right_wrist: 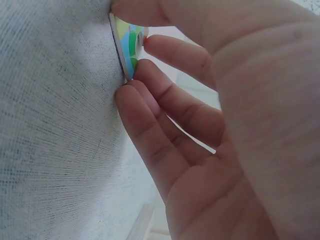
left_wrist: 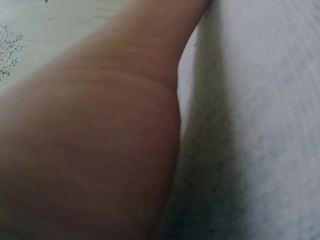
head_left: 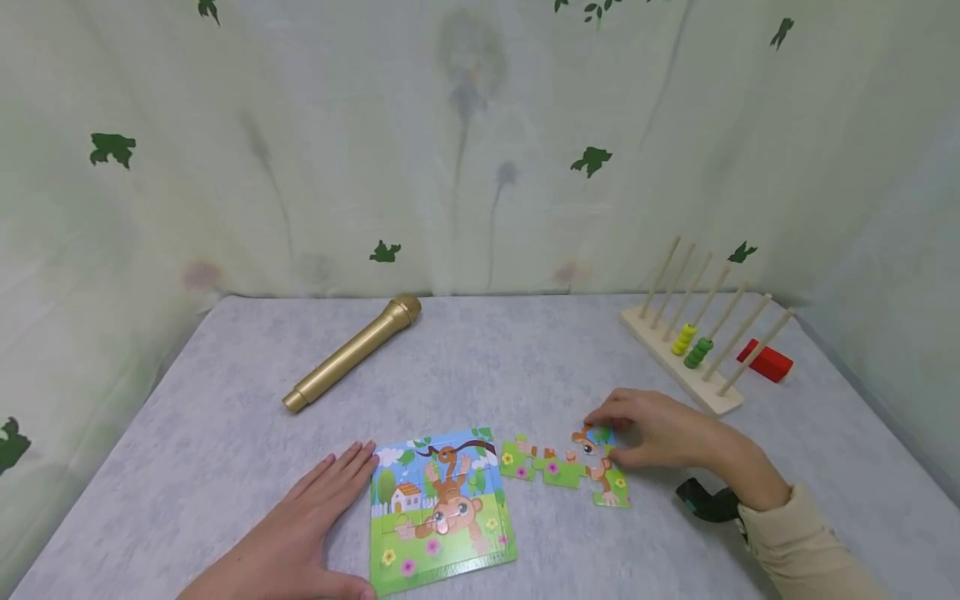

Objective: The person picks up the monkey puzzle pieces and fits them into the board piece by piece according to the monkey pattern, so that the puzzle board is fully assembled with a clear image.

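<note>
A square picture puzzle (head_left: 442, 572) with a monkey upside down on a branch lies at the front middle of the table in the head view. My left hand (head_left: 303, 521) rests at its left edge, fingers straight and thumb by the near corner. To the right, several puzzle pieces (head_left: 561, 475) lie joined in a row, showing flowers and grass. At the right end of that row, my right hand (head_left: 660, 429) pinches a monkey-face puzzle piece (head_left: 613, 493) by its edges. The right wrist view shows this piece (right_wrist: 131, 45) between thumb and fingers, low against the tabletop. Only skin and tabletop dominate the left wrist view.
A gold toy microphone (head_left: 348, 354) lies at the back left. The wooden peg stand (head_left: 723, 404) at the back right carries yellow beads (head_left: 683, 339) and green beads (head_left: 698, 352). Behind it lies a red block (head_left: 768, 362). A black wrist device (head_left: 705, 500) sits by my right sleeve.
</note>
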`<state>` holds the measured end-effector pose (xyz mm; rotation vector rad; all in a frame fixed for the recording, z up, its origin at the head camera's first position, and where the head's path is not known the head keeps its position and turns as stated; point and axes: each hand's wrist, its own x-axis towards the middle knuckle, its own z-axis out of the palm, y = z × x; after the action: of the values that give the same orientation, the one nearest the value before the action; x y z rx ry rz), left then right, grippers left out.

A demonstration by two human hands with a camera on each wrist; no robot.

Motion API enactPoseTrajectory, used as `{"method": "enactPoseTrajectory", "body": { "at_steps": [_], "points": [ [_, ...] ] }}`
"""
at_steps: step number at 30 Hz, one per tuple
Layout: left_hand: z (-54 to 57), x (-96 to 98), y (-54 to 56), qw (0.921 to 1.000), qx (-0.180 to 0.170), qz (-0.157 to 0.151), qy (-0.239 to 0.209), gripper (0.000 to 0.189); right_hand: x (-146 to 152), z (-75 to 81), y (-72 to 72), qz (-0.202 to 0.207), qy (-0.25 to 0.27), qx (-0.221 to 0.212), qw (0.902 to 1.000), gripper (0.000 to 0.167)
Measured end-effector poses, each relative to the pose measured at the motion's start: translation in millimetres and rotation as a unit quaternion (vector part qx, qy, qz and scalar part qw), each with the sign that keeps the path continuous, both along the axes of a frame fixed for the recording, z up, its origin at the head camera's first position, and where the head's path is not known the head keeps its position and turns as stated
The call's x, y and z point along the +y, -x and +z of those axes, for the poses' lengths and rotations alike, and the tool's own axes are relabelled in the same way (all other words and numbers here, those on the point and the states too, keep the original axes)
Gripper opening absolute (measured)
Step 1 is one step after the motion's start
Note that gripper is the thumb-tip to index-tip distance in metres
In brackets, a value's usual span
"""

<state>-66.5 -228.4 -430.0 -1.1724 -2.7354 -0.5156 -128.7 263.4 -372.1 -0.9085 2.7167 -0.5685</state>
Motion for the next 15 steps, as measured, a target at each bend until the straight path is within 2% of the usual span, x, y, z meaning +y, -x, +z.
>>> {"method": "enactPoseTrajectory", "body": {
  "at_steps": [4,6,12,15],
  "points": [
    [3.4,1.4,0.3,0.9998,0.017,0.004,0.002,0.133,-0.3,2.9,2.3,0.001,-0.003,0.007,1.0000,0.039],
    [4.7,1.6,0.1,0.9998,0.014,0.010,0.004,0.133,-0.5,4.4,3.2,0.003,-0.002,0.009,1.0000,0.039],
    [5.3,3.9,-1.9,0.9981,-0.037,0.044,0.025,0.134,-1.5,5.0,1.7,0.006,-0.001,0.012,0.9999,0.039],
    [4.2,3.8,-3.3,0.9972,-0.048,0.050,0.029,0.135,-2.8,2.9,0.3,0.003,-0.001,0.017,0.9999,0.039]
  ]
}}
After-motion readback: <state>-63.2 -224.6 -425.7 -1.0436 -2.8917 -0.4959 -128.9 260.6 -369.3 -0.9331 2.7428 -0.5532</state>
